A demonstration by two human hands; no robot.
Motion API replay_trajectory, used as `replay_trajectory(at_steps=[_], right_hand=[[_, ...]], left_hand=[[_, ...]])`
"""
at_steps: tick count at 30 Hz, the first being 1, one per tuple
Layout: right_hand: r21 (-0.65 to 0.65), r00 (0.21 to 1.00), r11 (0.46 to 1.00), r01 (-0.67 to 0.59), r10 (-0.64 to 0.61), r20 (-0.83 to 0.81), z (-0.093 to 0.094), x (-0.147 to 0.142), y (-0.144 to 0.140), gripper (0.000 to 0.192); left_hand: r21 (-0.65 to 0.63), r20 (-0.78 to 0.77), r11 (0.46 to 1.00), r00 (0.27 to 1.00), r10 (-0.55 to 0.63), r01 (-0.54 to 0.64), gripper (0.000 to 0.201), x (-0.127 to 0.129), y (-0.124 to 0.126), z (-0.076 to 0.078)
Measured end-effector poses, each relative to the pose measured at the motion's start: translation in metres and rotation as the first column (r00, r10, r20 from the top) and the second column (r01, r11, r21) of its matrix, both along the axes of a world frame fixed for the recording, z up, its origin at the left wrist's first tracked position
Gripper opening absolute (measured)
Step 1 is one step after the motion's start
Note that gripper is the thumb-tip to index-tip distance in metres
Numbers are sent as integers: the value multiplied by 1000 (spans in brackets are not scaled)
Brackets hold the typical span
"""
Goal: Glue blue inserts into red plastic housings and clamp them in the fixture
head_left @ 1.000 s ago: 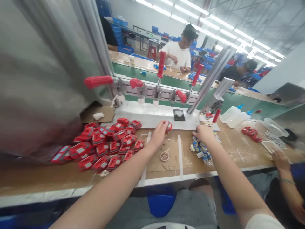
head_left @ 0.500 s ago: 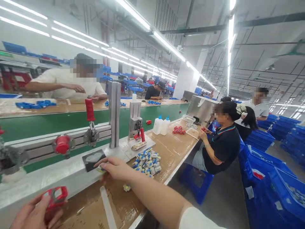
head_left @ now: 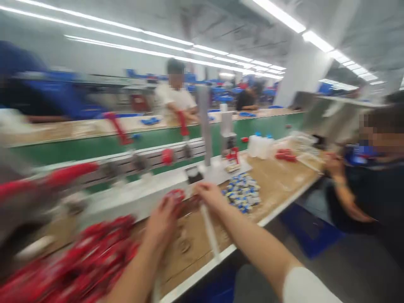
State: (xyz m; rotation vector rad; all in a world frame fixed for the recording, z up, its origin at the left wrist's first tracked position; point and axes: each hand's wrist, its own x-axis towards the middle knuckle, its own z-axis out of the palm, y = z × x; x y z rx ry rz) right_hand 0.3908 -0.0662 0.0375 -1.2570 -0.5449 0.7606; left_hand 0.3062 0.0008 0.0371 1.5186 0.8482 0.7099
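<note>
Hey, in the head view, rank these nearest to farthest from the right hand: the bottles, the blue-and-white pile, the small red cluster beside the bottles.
From the right hand:
1. Blue-and-white pile: just to its right.
2. Bottles: farther back, beyond the pile.
3. Red cluster: right of the bottles.

1. this was a factory assembly workshop.
2. small red pieces (head_left: 91,256) lay heaped on a long brown-topped workbench (head_left: 277,185).
3. red-handled metal clamps (head_left: 182,124) lined it.
4. long white tube lights (head_left: 279,16) ran overhead.

Holds both arms (head_left: 252,242) out in front. Has the left grip (head_left: 164,214) curled, fingers bent. Holds the right grip (head_left: 211,195) near it, fingers pointing left.
</note>
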Motion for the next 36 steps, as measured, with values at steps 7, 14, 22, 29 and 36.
replay_trajectory(at_steps=[7, 14, 22, 29, 36], right_hand=[[127, 972, 981, -146, 118, 203, -20, 13, -2, 41], [170, 931, 980, -106, 38, 363, -13, 5, -13, 31], [232, 844, 972, -44, -89, 529, -10, 5, -20, 22], [140, 876, 990, -31, -40, 480, -11, -2, -18, 23], [122, 873, 992, -17, -45, 486, -21, 6, -6, 25]], left_hand=[[-311, 558, 907, 827, -68, 285, 48, -54, 26, -25], [-308, 569, 884, 813, -126, 353, 44, -51, 22, -23], [-399, 516, 839, 847, -128, 370, 42, -57, 22, -14], [-227, 421, 941, 897, -137, 250, 48, -57, 21, -16], [15, 260, 985, 951, -167, 169, 60, -55, 29, -14]])
